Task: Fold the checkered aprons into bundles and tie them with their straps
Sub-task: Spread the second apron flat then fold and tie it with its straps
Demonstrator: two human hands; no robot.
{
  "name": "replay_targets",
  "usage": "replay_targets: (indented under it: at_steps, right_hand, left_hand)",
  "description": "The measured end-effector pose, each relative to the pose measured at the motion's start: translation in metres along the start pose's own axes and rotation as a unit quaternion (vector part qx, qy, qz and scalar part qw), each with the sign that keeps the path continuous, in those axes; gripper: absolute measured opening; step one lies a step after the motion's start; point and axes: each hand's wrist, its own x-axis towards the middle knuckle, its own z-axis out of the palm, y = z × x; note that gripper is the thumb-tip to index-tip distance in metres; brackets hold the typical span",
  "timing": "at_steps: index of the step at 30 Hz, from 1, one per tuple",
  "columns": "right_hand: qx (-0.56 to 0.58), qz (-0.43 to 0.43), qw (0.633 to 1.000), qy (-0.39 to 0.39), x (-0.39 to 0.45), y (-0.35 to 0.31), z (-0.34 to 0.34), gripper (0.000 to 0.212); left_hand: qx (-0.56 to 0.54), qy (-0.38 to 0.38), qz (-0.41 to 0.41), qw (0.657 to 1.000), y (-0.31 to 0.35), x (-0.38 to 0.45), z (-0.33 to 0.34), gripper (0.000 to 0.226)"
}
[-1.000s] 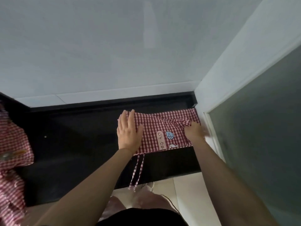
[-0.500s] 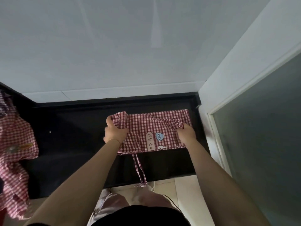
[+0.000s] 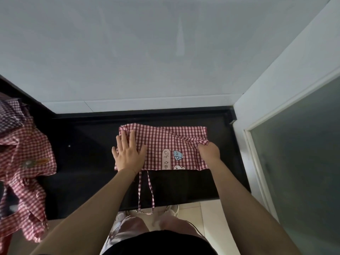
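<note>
1. A folded red-and-white checkered cloth apron (image 3: 165, 144) lies on the black glossy surface (image 3: 82, 162).
2. The left hand (image 3: 128, 155) presses flat on its left end, fingers spread.
3. The right hand (image 3: 209, 151) pinches its right edge.
4. Its thin checkered straps (image 3: 145, 192) dangle over the surface's front edge.

A home kitchen, it seems: a glossy black counter (image 3: 88, 162) runs against a pale tiled wall (image 3: 147, 61), a frosted glass door (image 3: 303, 162) at 3 o'clock, cream floor tiles (image 3: 211, 227) at 6.
</note>
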Motion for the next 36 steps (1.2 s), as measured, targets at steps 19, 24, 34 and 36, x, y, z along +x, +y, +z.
replay_targets:
  at_steps: [19, 24, 34, 36]
  right_hand:
    - [-0.274, -0.112, 0.93, 0.216, 0.011, 0.036, 0.01, 0.029]
    - [-0.189, -0.124, 0.946, 0.234, 0.013, 0.04, 0.01, 0.028]
    - [0.051, 0.011, 0.997, 0.052, 0.028, 0.024, -0.009, 0.065]
    - [0.034, 0.001, 0.998, 0.047, 0.033, 0.027, -0.011, 0.05]
  left_hand:
    - [0.112, -0.049, 0.037, 0.992, -0.011, -0.001, 0.031, 0.076]
    - [0.114, -0.034, 0.035, 0.992, -0.009, -0.002, 0.032, 0.076]
    - [0.206, -0.104, 0.212, 0.95, 0.031, -0.003, 0.046, 0.089]
    - [0.217, -0.113, 0.206, 0.948, 0.032, -0.003, 0.047, 0.09]
